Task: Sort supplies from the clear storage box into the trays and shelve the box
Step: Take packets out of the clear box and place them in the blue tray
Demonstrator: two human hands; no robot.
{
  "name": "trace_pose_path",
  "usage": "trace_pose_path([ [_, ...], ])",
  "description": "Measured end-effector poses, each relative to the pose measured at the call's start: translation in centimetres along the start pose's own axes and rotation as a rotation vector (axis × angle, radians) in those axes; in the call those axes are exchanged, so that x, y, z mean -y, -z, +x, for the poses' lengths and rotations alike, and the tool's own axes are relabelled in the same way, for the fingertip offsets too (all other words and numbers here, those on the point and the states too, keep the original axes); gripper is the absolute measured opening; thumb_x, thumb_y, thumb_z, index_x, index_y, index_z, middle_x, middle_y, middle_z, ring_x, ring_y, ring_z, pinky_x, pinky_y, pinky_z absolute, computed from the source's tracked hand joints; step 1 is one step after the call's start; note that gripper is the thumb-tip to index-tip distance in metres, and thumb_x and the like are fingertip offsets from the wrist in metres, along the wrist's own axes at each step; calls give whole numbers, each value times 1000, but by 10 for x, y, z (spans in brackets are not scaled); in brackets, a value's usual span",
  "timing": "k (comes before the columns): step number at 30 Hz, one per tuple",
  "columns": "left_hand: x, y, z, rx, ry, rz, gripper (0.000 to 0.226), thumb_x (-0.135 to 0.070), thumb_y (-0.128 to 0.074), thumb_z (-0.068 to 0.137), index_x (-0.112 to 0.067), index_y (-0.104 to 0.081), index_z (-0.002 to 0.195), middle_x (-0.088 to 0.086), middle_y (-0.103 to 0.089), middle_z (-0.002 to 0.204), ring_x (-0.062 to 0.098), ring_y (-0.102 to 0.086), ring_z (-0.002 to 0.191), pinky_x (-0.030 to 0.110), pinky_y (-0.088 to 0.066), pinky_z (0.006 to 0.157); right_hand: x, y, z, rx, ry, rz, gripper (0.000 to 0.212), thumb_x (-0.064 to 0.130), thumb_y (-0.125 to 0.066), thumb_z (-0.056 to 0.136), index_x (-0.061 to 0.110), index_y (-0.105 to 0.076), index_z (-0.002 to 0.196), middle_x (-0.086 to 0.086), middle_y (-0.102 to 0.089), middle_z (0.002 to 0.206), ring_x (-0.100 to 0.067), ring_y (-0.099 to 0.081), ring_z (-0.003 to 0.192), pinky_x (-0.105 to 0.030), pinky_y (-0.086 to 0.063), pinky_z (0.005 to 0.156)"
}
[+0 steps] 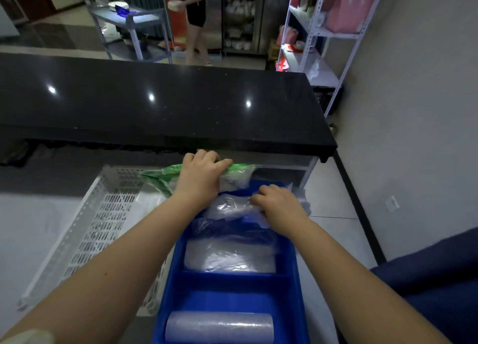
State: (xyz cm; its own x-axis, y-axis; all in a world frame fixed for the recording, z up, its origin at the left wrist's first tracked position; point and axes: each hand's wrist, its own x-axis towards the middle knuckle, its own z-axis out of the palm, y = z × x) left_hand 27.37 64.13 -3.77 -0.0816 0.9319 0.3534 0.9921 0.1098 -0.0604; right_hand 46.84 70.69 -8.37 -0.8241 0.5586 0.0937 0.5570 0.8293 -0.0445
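My left hand [200,177] is shut on a green-and-clear plastic packet [160,177] held over the far end of the blue divided tray [178,286]. My right hand [278,205] grips a crumpled clear plastic bag [227,208] just above the tray's far compartment. A flat clear pack [230,257] lies in the middle compartment. A pale plastic roll [219,327] lies in the near compartment. A white perforated tray [103,222] stands left of the blue one. The clear storage box does not show.
A black glossy counter [155,105] runs across just beyond the trays. A white metal shelf rack [318,33] stands at the right by the wall. A person stands by a grey cart [132,20] in the background. Something dark blue [434,286] lies at the right.
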Motion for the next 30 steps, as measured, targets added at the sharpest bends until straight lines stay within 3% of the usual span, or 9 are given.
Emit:
trace_pose_path([
  [3,-26,3,6,39,-55,-11,58,-14,-54,86,-31,-40,139,1,-53,122,25,-45,113,38,-32,90,-5,13,-23,-29,-57,-15,36,8,-74,69,16,-67,103,-6,-59,89,-27,-51,79,-33,-29,63],
  [9,-62,-9,12,74,-145,-85,55,-15,-55,87,-29,-38,138,0,-53,126,23,-46,114,36,-34,93,-4,22,-53,-24,-142,-21,30,24,-63,86,23,-59,115,-2,-56,110,-23,-48,99,-32,-37,80],
  [14,-55,-37,17,275,-150,-82,57,-22,-53,91,-33,-33,142,0,-49,132,23,-43,120,38,-32,98,-1,15,-63,10,-187,-13,28,26,-61,87,24,-58,115,0,-55,110,-19,-46,98,-30,-38,84],
  [19,-42,-49,36,523,-138,-153,55,-26,-59,88,-33,-41,139,2,-51,129,25,-43,119,40,-33,99,-1,4,-61,-9,-175,6,26,24,-65,84,23,-61,110,1,-58,106,-18,-48,95,-29,-36,81],
  [26,-24,-63,40,345,-94,-157,66,-38,-66,83,-33,-35,141,0,-48,133,25,-41,124,44,-32,100,-3,-7,-47,-39,-182,57,25,14,-76,71,17,-66,94,-3,-61,90,-21,-52,80,-29,-37,68],
  [30,-11,-49,30,207,-97,-215,50,-47,-54,89,-33,-44,136,-3,-52,130,21,-43,122,44,-33,99,-4,-2,-32,-35,-170,73,31,16,-70,80,20,-63,110,1,-58,107,-20,-50,96,-30,-40,80],
])
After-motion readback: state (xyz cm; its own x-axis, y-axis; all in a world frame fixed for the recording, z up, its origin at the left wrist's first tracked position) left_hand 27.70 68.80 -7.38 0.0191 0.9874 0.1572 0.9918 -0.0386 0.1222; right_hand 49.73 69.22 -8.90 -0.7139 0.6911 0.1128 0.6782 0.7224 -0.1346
